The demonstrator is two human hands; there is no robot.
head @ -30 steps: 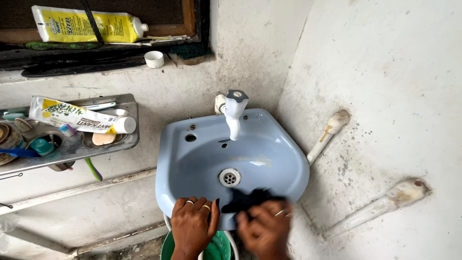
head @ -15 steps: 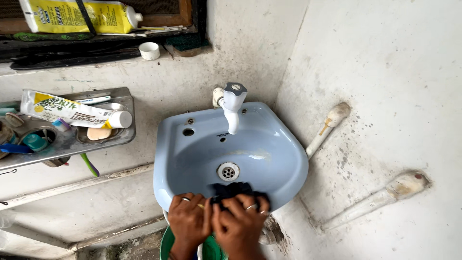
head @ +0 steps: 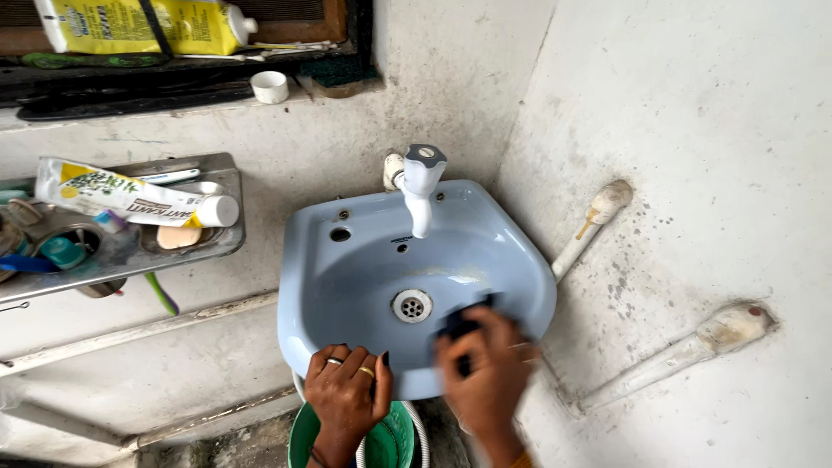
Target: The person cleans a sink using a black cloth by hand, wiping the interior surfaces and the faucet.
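A light blue wash basin (head: 347, 269) is fixed in the wall corner, with a white tap (head: 420, 186) above it and a metal drain (head: 412, 305) in the bowl. My left hand (head: 348, 388), with rings on two fingers, grips the basin's front rim. My right hand (head: 485, 368), blurred by motion, presses a black cloth (head: 461, 322) against the bowl's inner right side, just right of the drain.
A steel wall rack (head: 221, 238) on the left holds a toothpaste tube (head: 130, 201), soap and brushes. A window ledge above carries a yellow tube (head: 139, 24) and a small white cap (head: 269, 86). A green bucket (head: 386, 440) stands under the basin. White pipes (head: 667, 368) run along the right wall.
My right hand has swept the black cloth from the front rim beside my left hand up and to the right inside the bowl. My left hand stays on the rim.
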